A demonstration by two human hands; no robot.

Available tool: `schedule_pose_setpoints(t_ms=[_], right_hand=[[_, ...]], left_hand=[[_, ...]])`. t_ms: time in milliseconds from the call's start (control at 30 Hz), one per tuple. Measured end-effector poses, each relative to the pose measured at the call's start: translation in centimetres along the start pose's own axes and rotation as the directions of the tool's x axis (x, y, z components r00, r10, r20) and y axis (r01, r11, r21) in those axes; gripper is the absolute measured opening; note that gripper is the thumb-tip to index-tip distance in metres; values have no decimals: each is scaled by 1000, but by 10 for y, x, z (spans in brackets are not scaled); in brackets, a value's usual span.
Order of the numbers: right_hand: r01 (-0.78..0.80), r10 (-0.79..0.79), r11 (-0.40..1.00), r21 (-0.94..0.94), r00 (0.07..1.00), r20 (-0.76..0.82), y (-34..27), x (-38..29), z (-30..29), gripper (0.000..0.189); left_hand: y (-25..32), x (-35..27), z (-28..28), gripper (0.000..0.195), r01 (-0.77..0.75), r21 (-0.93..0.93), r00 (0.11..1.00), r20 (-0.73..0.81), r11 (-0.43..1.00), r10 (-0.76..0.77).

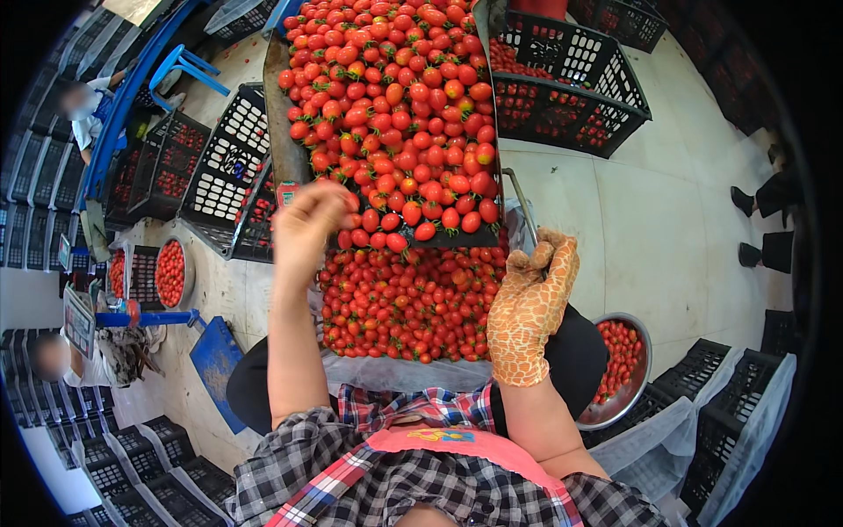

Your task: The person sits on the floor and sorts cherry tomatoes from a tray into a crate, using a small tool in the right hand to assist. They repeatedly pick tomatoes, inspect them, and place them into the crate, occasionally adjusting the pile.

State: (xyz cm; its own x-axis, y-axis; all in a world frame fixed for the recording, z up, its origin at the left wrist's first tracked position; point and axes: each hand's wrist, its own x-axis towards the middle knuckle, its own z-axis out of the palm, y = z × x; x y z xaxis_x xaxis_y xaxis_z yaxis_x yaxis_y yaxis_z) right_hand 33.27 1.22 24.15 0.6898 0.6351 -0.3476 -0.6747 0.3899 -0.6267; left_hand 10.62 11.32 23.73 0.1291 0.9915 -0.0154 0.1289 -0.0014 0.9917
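Before me slopes a chute (284, 112) with metal sides, heaped with small red tomatoes (395, 118), many with green calyxes. My bare left hand (309, 209) is over the chute's lower left edge, fingers bent in beside the tomatoes. It is blurred, so whether a tomato is between the fingertips cannot be told. My right hand (532, 309), in an orange-and-white patterned glove, has its fingers curled around the lower end of a bent metal rod (522, 201) at the chute's right. Under the chute's lip, a container lined with translucent sheeting (408, 373) holds more tomatoes (408, 303) between my knees.
Black plastic crates (570, 99) with tomatoes flank the chute. Metal bowls of tomatoes stand at right (616, 415) and left (189, 277). A blue platform scale (217, 372) and blue stool (188, 69) are at left. Two people sit leftward; another person's legs (777, 251) show at right.
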Motion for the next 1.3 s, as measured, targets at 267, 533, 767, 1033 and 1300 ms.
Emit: schedule_pose_setpoints(t_ms=[267, 533, 767, 1033, 1300], right_hand=[[-16, 16, 1000, 0, 1000, -9, -2, -3, 3, 16], [-2, 0, 999, -37, 998, -55, -2, -2, 5, 17], [-4, 1, 999, -51, 998, -59, -3, -2, 6, 17], [-16, 12, 998, -68, 998, -58, -4, -3, 4, 15], [-13, 11, 997, -73, 1000, -23, -2, -2, 1, 16]], left_hand=[[3, 67, 14, 48, -221, 411, 892, -282, 884, 354], [-10, 59, 150, 53, -343, 845, 832, 72, 409, 550], [-16, 5, 97, 24, -436, 816, 860, 252, 380, 444], [11, 7, 24, 18, -303, 645, 919, 2, 701, 395], [-27, 8, 58, 40, -300, 864, 902, 120, 404, 415]])
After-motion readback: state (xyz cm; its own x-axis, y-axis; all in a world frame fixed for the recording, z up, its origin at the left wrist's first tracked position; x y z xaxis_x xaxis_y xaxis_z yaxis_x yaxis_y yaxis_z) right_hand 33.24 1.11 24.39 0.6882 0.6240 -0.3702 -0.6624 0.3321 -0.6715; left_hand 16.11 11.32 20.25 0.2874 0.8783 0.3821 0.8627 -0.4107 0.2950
